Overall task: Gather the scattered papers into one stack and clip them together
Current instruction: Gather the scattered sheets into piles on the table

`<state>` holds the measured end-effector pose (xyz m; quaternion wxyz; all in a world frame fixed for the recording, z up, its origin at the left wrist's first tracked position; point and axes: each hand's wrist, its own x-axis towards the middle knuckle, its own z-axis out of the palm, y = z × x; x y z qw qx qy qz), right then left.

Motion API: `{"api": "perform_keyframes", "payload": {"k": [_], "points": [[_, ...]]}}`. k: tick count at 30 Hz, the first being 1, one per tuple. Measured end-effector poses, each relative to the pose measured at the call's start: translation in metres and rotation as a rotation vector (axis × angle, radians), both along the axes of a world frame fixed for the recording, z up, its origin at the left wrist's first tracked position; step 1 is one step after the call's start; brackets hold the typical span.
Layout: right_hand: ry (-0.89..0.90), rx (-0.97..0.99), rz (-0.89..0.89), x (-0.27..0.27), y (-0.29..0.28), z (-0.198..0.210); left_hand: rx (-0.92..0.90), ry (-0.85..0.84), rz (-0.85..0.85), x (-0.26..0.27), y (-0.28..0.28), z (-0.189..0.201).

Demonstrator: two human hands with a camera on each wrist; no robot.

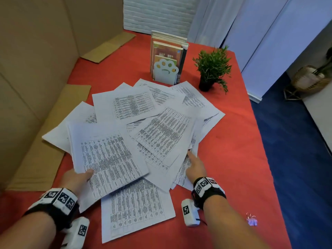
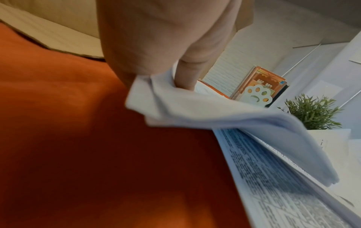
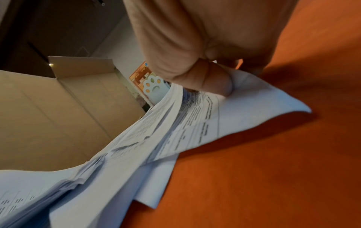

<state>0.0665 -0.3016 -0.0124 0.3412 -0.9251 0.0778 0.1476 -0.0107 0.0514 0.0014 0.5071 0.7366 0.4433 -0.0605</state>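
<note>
Several printed white papers lie fanned and overlapping on the red tablecloth. My left hand grips the near-left sheets, thumb on top, and lifts their corner. My right hand pinches the right edge of the pile; in the right wrist view its thumb presses on a raised sheet. One sheet lies flat nearest me. A purple binder clip rests on the cloth at the near right, apart from both hands.
A paw-shaped bookend with books and a small potted plant stand behind the papers. Cardboard panels wall the left side, with flaps on the cloth. The table's right edge drops to a blue floor.
</note>
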Motion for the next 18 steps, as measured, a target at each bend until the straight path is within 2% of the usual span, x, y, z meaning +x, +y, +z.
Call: {"api": "perform_keyframes", "payload": {"k": [5, 8, 10, 12, 14, 17, 18], "points": [[0.014, 0.024, 0.038, -0.018, 0.022, -0.003, 0.105, -0.046, 0.007, -0.030, 0.011, 0.004], [-0.011, -0.157, -0.075, -0.030, 0.036, 0.010, 0.227, -0.141, 0.021, -0.036, 0.007, 0.012], [-0.116, -0.309, -0.159, -0.037, 0.048, 0.024, 0.303, -0.208, 0.043, -0.035, 0.003, 0.019], [-0.236, -0.322, -0.163, -0.042, 0.055, 0.032, 0.312, -0.295, 0.076, -0.033, -0.007, 0.030], [-0.220, -0.157, -0.098, -0.044, 0.059, 0.036, 0.242, -0.395, 0.107, -0.029, -0.022, 0.043], [0.025, 0.361, -0.139, -0.050, 0.071, 0.044, 0.102, -0.519, 0.158, -0.023, -0.051, 0.067], [0.124, 0.475, -0.176, -0.053, 0.074, 0.045, 0.060, -0.533, 0.167, -0.021, -0.061, 0.073]]}}
